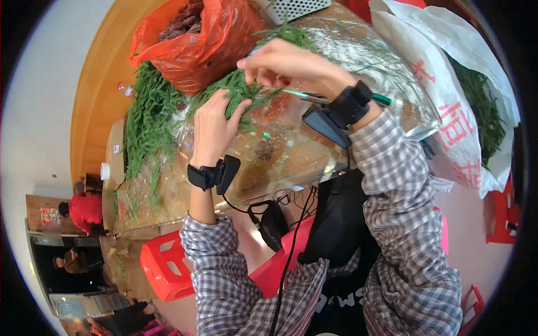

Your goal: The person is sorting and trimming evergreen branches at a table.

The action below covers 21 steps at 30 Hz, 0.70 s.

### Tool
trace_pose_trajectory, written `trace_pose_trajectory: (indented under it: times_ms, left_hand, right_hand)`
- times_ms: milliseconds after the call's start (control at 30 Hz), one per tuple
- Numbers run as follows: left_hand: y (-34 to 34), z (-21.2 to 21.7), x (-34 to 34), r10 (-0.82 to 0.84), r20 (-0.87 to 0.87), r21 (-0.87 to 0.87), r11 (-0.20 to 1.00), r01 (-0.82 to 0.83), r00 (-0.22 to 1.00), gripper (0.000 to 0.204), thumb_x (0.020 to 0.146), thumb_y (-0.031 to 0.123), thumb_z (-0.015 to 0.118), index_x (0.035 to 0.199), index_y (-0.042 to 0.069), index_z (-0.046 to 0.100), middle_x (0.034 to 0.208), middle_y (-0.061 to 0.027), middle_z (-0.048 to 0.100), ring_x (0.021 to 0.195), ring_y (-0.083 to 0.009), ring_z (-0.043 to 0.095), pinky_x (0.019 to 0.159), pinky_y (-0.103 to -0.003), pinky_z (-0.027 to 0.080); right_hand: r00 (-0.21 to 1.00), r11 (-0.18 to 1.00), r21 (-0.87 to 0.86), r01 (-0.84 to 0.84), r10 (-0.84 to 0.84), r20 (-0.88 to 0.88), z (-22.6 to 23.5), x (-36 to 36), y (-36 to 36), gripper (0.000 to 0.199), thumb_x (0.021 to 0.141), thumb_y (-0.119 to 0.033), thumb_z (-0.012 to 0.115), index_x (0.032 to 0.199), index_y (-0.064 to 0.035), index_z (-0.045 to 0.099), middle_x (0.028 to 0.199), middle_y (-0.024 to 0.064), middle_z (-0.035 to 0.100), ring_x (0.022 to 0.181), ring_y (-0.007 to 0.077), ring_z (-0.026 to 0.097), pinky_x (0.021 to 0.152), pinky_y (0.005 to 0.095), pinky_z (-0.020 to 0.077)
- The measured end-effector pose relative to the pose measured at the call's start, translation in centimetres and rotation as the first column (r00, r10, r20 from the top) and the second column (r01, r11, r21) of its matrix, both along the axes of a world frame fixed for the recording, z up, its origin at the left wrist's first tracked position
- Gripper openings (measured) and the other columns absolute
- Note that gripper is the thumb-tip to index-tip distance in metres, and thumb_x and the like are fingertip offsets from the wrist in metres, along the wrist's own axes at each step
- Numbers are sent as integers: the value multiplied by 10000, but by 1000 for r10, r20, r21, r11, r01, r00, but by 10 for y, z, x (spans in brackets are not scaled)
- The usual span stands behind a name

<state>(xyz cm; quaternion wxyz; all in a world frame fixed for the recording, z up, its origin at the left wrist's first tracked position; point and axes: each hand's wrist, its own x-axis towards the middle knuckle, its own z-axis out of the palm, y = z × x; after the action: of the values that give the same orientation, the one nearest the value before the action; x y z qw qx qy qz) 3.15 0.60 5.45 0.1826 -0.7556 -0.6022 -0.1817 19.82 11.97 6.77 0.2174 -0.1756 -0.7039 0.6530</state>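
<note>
Green, feathery sprigs lie in a long heap of cut leafy stems (147,120) down the left side of the tabletop (291,148), which is covered with a glossy clear plastic sheet. A small clear plastic bottle with a red cap (124,88) lies at the tabletop's far left edge, and a white round cap or cup (105,171) stands lower down that edge. Beyond the heap sits an open orange-red plastic bag (210,47) holding dark brownish pieces. The left hand (216,126), with a black strap-on device at its wrist, is closed around a small bunch of green feathery sprigs (241,89), fingers curled over the stems just below the bag. To its right the right hand (286,61), also wearing a black wrist device, reaches across with fingertips pinched on the top of the same bunch, so both hands grip it above the tabletop. A thin green rod-like thing (336,96) lies on the sheet under the right wrist; what it is cannot be told. Farther right a large white woven sack with red print (448,106) leans by the tabletop with more green stems inside. A red plastic stool (165,266) stands below, left of the checked sleeves.
</note>
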Motion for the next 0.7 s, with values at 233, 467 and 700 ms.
trace_pose_trajectory:
  times_ms: [233, 467, 700]
  left_hand:
    - [28, -5, 3, -245, 694, 87, 962, 258, 677, 232, 836, 174, 551, 936, -35, 554, 872, -82, 553, 762, -176, 553, 716, -279, 423]
    - [22, -40, -2, -117, 991, 130, 848, 514, -58, 220, 829, 128, 554, 950, -56, 556, 1041, -38, 498, 796, -116, 549, 729, -253, 424]
    - [4, -61, -13, 31, 999, -49, 794, 606, 40, 238, 801, 124, 582, 978, -35, 576, 886, -49, 595, 701, -96, 571, 651, -221, 441]
  right_hand:
    - [959, 755, 654, -39, -156, 237, 18, 78, -11, 195, 762, -221, 588, 778, -28, 562, 725, 49, 540, 654, 158, 522, 572, 277, 407]
    - [785, 421, 890, -176, -485, 385, -50, 108, -51, 344, 673, -207, 668, 928, -39, 510, 951, 130, 498, 920, 305, 491, 783, 385, 392]
    - [677, 434, 853, -290, -537, 503, -39, 75, -69, 374, 637, -109, 645, 964, -25, 485, 897, 156, 519, 900, 334, 510, 751, 393, 413]
